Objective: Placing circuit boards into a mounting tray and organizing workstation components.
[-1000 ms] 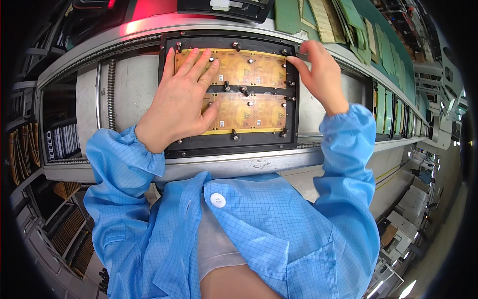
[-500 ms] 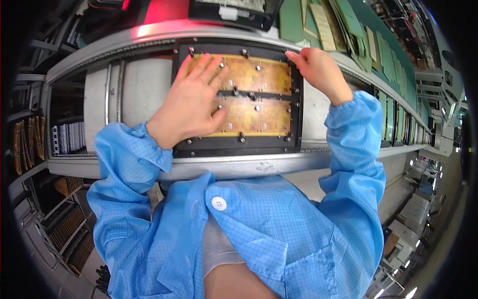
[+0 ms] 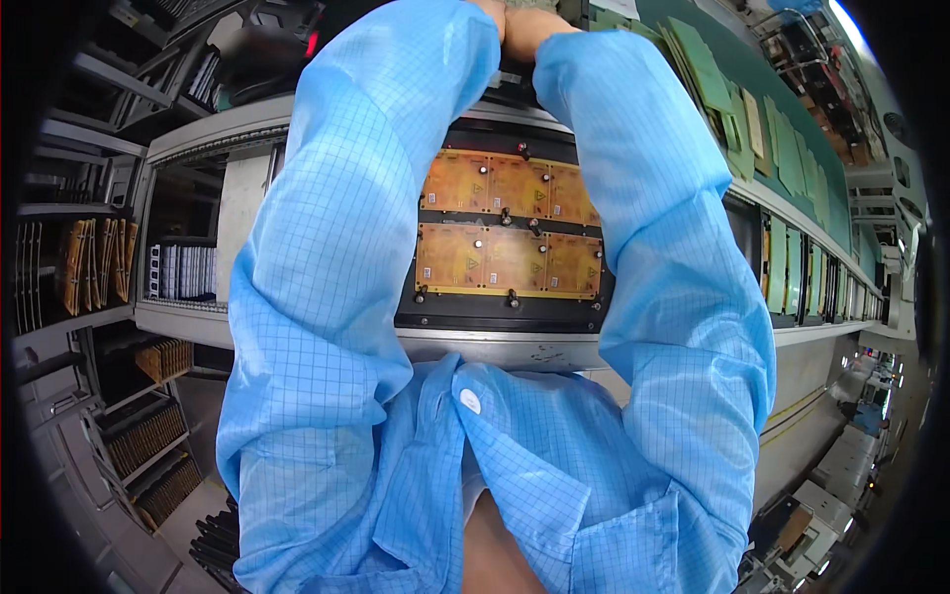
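Observation:
Both my arms, in blue checked sleeves, stretch far forward over the frame. My left hand (image 3: 492,14) shows only a sliver at the top edge. My right hand (image 3: 535,32) shows its wrist and back, close beside the left one. The fingers of both are cut off, so what they hold or touch is hidden. A greyish bit of something (image 3: 534,4) shows between them. Below, between my sleeves, two amber circuit board panels (image 3: 510,259) lie one above the other in a black carrier frame (image 3: 465,310), with small dark knobs along their edges.
A metal rail (image 3: 495,348) runs along the near side of the conveyor. Green boards (image 3: 698,69) stand in a row at the upper right. Brown boards (image 3: 99,259) fill racks at the left, beside a white slotted stack (image 3: 186,272).
My hands have left the black frame and its panels and reached forward to the top edge, coming close together. My sleeves now cover the frame's sides.

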Demonstrator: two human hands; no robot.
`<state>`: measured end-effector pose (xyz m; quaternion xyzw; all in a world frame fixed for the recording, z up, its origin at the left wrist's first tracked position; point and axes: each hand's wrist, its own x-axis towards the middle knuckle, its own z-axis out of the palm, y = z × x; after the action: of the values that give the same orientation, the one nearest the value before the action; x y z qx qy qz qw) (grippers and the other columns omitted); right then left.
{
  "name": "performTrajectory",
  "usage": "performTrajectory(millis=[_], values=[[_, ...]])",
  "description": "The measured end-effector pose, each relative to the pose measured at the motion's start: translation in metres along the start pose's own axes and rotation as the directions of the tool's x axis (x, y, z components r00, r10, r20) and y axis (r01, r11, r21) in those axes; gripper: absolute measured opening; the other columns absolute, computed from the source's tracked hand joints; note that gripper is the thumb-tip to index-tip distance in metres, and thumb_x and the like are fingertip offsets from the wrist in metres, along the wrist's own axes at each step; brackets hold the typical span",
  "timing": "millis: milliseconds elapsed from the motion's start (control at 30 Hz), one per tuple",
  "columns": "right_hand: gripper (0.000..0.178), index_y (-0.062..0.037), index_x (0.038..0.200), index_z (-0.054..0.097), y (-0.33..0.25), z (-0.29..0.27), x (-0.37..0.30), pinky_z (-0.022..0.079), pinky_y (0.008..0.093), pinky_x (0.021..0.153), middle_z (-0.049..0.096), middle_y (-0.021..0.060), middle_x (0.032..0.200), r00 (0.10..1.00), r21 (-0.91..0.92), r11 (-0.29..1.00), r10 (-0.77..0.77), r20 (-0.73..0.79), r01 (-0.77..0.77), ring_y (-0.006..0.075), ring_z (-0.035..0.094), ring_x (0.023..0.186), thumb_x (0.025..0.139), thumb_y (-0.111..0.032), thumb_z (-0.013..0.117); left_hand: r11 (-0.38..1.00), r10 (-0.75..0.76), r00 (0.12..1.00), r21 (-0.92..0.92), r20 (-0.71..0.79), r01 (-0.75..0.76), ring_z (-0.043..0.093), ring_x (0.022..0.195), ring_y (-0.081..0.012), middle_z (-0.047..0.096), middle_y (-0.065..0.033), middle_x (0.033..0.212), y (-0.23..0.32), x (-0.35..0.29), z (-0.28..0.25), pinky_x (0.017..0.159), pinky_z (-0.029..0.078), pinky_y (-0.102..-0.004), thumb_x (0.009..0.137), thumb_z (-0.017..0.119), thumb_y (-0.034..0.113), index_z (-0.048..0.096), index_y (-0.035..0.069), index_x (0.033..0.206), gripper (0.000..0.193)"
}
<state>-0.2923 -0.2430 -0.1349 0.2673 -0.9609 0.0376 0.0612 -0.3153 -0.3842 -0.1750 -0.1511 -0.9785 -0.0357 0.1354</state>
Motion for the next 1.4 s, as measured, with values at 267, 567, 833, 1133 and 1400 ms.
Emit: performTrajectory(millis=[267,567,833,1133,1400], values=[[0.026,-0.0044,0.096,0.075,0.066,0.047,0.0,0.055,0.0456,0.085,0.072,0.0226,0.104,0.989,-0.077,0.994,-0.069,0.128,0.08,0.0365,0.07,0.097,0.082,-0.022,0.063,0.971,-0.091,0.996,-0.221,0.01,0.091,0.071,0.091,-0.0408,0.072,-0.0261,0.093,0.076,-0.004,-0.017,0.081,0.058,-0.0473,0.083,0.058,0.006,0.075,-0.001,0.088,0.019],[0.022,0.0017,0.086,0.07,0.023,0.018,-0.022,0.056,0.0498,0.078,0.069,0.0288,0.089,0.932,0.191,0.978,0.147,-0.332,-0.087,0.0431,0.069,0.089,0.09,-0.005,0.049,0.974,-0.076,0.984,-0.223,-0.161,0.038,0.071,0.087,-0.0411,0.07,-0.0266,0.088,0.061,-0.024,-0.042,0.079,0.058,-0.049,0.087,0.056,0.008,0.074,-0.001,0.086,0.02],[0.011,0.0043,0.081,0.069,-0.008,-0.046,-0.075,0.057,0.0475,0.075,0.068,0.0282,0.084,0.922,0.147,0.989,0.086,-0.378,-0.031,0.0437,0.069,0.083,0.082,0.001,0.058,0.975,-0.078,0.96,-0.222,-0.267,0.017,0.071,0.083,-0.0429,0.07,-0.0262,0.081,0.073,-0.051,-0.092,0.076,0.058,-0.048,0.083,0.063,0.011,0.073,-0.001,0.076,0.017],[0.015,0.0009,0.102,0.071,-0.018,-0.07,-0.266,0.056,0.0261,0.068,0.072,0.0068,0.093,0.924,0.727,0.582,0.122,0.364,-0.363,0.0114,0.066,0.082,0.091,0.005,0.062,0.57,0.138,0.909,-0.782,0.393,0.251,0.07,0.067,-0.0207,0.072,-0.0156,0.075,0.097,-0.214,-0.117,0.06,0.055,-0.0346,0.079,0.076,0.006,0.074,-0.004,0.09,0.015],[0.018,-0.001,0.111,0.072,0.019,-0.064,-0.297,0.051,0.0249,0.085,0.074,0.0062,0.101,0.918,0.889,0.271,0.256,0.304,-0.37,0.0102,0.066,0.094,0.096,-0.008,0.065,0.384,0.143,0.794,-0.772,0.591,0.506,0.067,0.068,-0.0104,0.071,-0.0064,0.079,0.091,-0.214,-0.12,0.057,0.054,-0.0248,0.088,0.074,0.009,0.069,-0.004,0.094,0.016]])
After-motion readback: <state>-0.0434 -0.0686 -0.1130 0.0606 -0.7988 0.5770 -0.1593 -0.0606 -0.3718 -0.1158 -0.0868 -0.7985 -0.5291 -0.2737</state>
